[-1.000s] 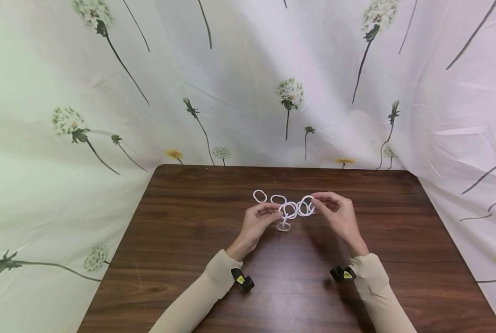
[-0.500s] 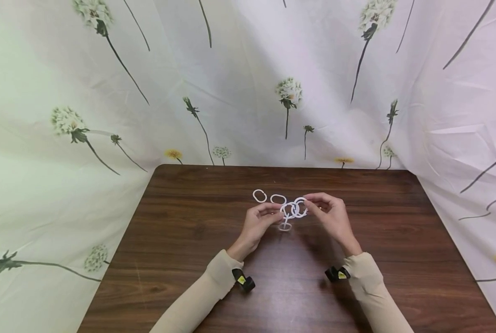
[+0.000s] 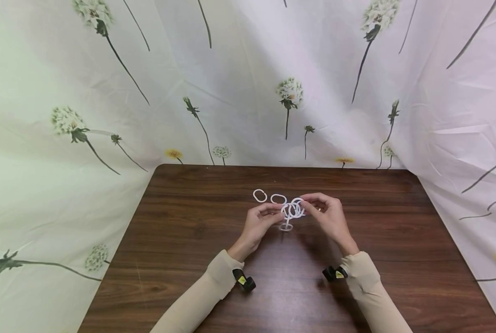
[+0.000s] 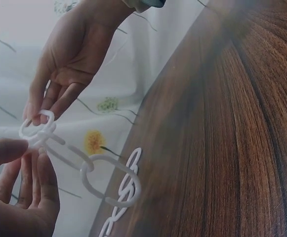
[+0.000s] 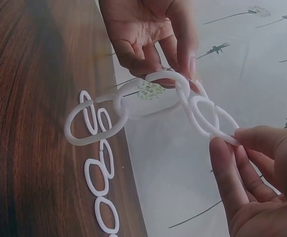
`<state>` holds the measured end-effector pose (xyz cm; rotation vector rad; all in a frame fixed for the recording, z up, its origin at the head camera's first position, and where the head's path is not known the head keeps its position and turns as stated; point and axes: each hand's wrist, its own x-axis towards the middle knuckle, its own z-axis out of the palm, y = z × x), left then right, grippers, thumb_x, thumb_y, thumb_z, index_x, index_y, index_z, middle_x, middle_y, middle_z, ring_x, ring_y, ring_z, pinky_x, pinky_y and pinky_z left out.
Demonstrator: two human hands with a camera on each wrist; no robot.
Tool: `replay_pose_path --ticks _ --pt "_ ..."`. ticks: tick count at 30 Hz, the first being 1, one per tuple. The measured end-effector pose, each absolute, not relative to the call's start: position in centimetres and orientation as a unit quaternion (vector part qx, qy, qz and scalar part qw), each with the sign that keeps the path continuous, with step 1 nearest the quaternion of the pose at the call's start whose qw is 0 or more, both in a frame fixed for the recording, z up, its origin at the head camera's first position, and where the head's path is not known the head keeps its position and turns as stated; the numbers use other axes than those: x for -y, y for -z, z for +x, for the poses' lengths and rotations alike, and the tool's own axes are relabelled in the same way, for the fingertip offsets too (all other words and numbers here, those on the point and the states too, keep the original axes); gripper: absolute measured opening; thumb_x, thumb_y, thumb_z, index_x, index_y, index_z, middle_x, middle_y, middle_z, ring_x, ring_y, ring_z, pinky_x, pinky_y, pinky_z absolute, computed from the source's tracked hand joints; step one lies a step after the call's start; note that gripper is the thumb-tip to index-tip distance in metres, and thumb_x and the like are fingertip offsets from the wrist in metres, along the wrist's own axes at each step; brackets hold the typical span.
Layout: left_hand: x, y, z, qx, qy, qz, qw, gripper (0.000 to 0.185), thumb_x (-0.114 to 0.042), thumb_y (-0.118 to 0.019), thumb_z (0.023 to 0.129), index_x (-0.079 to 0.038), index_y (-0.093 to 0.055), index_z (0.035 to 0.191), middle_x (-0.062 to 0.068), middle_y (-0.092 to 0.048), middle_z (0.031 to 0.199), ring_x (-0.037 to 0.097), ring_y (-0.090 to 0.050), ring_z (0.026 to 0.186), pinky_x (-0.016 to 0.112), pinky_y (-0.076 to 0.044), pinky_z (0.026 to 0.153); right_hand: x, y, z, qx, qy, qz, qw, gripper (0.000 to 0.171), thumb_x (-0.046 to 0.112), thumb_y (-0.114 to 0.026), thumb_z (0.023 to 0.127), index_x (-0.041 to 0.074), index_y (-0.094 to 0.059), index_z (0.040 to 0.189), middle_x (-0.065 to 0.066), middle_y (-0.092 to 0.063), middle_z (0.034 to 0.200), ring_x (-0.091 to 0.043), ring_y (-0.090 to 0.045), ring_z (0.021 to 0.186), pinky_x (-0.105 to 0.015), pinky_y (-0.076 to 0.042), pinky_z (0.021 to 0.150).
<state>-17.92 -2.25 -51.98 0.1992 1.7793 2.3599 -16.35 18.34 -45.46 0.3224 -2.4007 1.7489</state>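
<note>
Head view: two hands met just above the middle of the frame, over a brown table (image 3: 189, 240).
Hands: two. The left hand (image 3: 259, 223) pinched one end of a chain of white rings (image 3: 291, 210); the right hand (image 3: 328, 216) pinched the other end.
Rings, held: in the right wrist view about four linked ovals showed, strung from the fingers of the left hand (image 5: 148, 29) at the top of the frame down to the right hand (image 5: 257, 177) at lower right, with one big link hanging off to the left toward the table.
Rings, loose: the head view showed two loose rings (image 3: 268, 197) flat on the wood, just above and left of the hands; the wrist views showed more ovals lying there, but the exact count could not be told.
Change: against the frame a second earlier, the right hand had moved left toward the left hand, and the held rings had bunched closer together; the loose rings had stayed put.
Surface: dark wood-grain tabletop.
Room: a pale curtain (image 3: 248, 83) printed with dandelions filled the top and both sides of the frame.
</note>
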Motion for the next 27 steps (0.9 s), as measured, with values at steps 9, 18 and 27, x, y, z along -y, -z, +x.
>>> replay_pose_path --ticks 9,18,27 --pt "2.3 51.9 -17.8 -0.602 -0.79 0.072 0.093 0.032 0.002 -0.073 0.084 0.01 -0.065 0.114 -0.003 -0.071 0.088 0.007 -0.068 0.082 0.028 -0.062 0.079 -18.6 47.1 -17.3 0.804 -0.576 0.114 0.093 0.019 0.007 -0.071 0.089 0.0 -0.072 0.107 -0.021 -0.073 0.099 -0.02 -0.068 0.08 -0.014 -0.055 0.065" --pt "2.3 51.9 -17.7 -0.603 -0.789 0.075 0.093 0.032 0.002 -0.072 0.084 0.011 -0.065 0.114 -0.005 -0.071 0.086 0.006 -0.067 0.081 0.022 -0.061 0.076 -18.8 48.6 -18.0 0.802 -0.58 0.102 0.102 0.017 0.017 -0.077 0.086 0.011 -0.076 0.101 -0.012 -0.075 0.096 -0.004 -0.067 0.078 -0.016 -0.057 0.067" --pt "2.3 51.9 -17.8 -0.599 -0.791 0.074 0.094 0.032 -0.001 -0.074 0.084 0.009 -0.066 0.114 0.001 -0.072 0.088 0.009 -0.069 0.079 0.031 -0.063 0.081 -18.8 48.6 -18.1 0.812 -0.562 0.106 0.114 0.017 0.016 -0.077 0.086 0.009 -0.076 0.102 -0.014 -0.076 0.094 -0.01 -0.068 0.076 -0.016 -0.057 0.064"
